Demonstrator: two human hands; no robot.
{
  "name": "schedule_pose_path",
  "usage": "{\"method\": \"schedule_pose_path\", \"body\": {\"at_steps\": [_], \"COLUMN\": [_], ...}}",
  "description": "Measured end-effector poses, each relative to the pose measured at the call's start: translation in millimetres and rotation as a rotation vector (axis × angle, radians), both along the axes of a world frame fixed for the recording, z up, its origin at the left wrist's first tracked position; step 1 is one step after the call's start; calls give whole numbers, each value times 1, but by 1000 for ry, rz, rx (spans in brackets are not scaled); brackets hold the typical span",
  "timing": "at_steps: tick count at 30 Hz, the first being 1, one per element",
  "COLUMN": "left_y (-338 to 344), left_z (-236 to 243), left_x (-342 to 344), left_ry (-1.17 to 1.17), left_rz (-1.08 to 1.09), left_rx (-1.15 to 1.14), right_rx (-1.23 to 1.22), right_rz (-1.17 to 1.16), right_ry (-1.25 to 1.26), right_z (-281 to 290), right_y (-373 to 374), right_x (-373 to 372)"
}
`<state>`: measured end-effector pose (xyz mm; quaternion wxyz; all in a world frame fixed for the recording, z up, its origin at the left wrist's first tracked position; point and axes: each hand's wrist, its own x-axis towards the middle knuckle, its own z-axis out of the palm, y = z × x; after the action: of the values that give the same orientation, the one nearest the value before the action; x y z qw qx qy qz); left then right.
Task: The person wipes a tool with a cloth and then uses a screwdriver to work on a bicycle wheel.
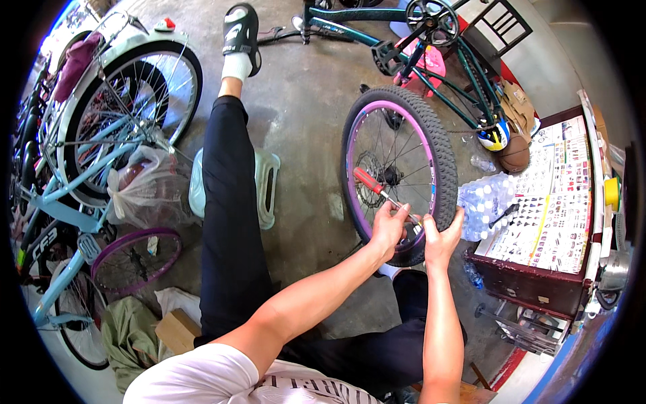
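A bicycle wheel [432,128] with a black knobbly tire and a purple rim stands upright between my legs. My left hand [389,230] pinches the metal shaft of a screwdriver [368,180] near the wheel's lower rim. Its red handle points up and away, across the spokes and beside the brake disc [367,172]. Wrapped around the near right part of the tire is my right hand [441,241], its thumb by the rim. The screwdriver's tip lies close to the rim between my hands; its exact contact cannot be made out.
A dark green bicycle frame [431,74] lies beyond the wheel. Bagged plastic bottles [486,202] and a dark red cabinet [531,286] stand at right. Parked bicycles [74,172], a purple-rimmed wheel [108,259] and a pale plastic stool [268,188] are at left.
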<state>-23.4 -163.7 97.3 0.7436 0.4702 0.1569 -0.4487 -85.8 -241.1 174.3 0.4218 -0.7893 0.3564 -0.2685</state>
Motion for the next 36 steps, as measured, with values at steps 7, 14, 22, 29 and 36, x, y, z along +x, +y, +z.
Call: {"method": "schedule_pose_path", "body": {"at_steps": [7, 14, 22, 29, 36], "left_y": [-1, 0, -1, -2, -1], "left_z": [0, -5, 0, -8, -4], "left_x": [3, 4, 6, 4, 6], "left_ry": [-15, -1, 16, 10, 10], "left_rz": [20, -21, -13, -7, -16], "left_rx": [34, 12, -5, -30, -18], "right_rx": [-73, -50, -82, -139, -169], "right_rz": [-6, -20, -45, -71, -52], "right_ry": [26, 21, 50, 99, 26], "right_z": [-17, -17, -13, -14, -4], "right_y": [-13, -12, -10, -9, -3], "right_x": [1, 0, 5, 3, 9]}}
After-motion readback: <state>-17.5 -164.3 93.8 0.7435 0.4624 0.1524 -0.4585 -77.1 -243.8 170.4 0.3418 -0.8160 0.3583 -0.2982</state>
